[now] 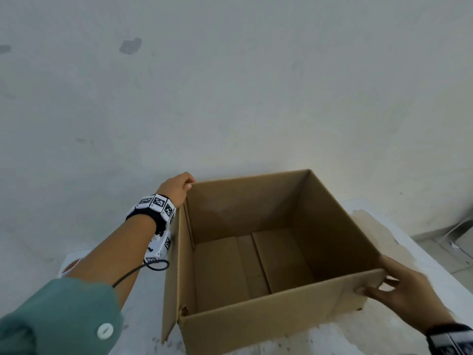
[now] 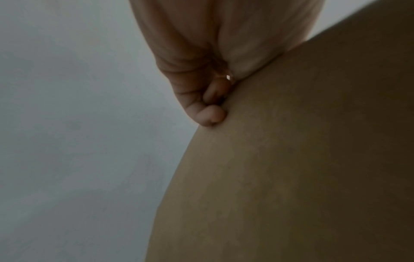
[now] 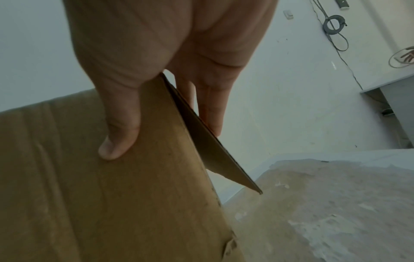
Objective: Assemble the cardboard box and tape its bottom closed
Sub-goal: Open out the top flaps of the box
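Observation:
A brown cardboard box [image 1: 268,321] stands upright with its top open on a white table [image 1: 143,316]. Its bottom flaps [image 1: 281,260] lie flat inside, with a narrow strip between them. My left hand [image 1: 188,184] grips the far left top corner, fingers curled over the rim. In the left wrist view the left hand's [image 2: 210,106] curled fingers press on the box wall [image 2: 291,177]. My right hand [image 1: 378,288] pinches the near right corner. There the thumb [image 3: 118,140] lies on the front wall [image 3: 112,195] and the fingers [image 3: 212,113] lie behind the corner edge.
A side flap [image 1: 171,278] hangs down the box's left outside. A round brownish object [image 1: 70,266] sits on the table, partly hidden under my left forearm. A pale wall [image 1: 230,85] rises behind. The table's right edge drops to the floor [image 1: 458,254]. A cable [image 3: 333,24] hangs on the wall.

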